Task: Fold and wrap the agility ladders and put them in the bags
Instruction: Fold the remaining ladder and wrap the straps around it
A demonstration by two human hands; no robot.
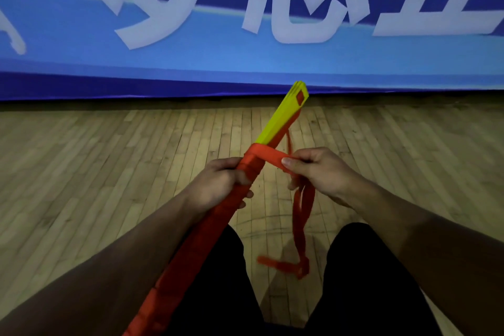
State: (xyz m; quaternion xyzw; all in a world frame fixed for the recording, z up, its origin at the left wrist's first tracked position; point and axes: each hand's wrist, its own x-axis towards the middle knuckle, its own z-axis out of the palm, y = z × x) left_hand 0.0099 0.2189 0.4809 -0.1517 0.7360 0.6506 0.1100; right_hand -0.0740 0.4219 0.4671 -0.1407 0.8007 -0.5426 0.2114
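A bundle of yellow ladder rungs (pixel 283 114) points away from me toward the wall, its near part wound in red strap (pixel 207 237). My left hand (pixel 218 185) grips the wrapped bundle around its middle. My right hand (pixel 319 169) pinches the red strap just right of the bundle, where the strap crosses over the rungs. The loose strap tail (pixel 300 229) hangs down from my right hand and ends in a loop above the floor. No bag is in view.
A wooden plank floor (pixel 109 161) stretches ahead to a blue banner wall (pixel 245 57) with large white characters. My legs in dark trousers (pixel 362 281) fill the bottom of the view below the bundle.
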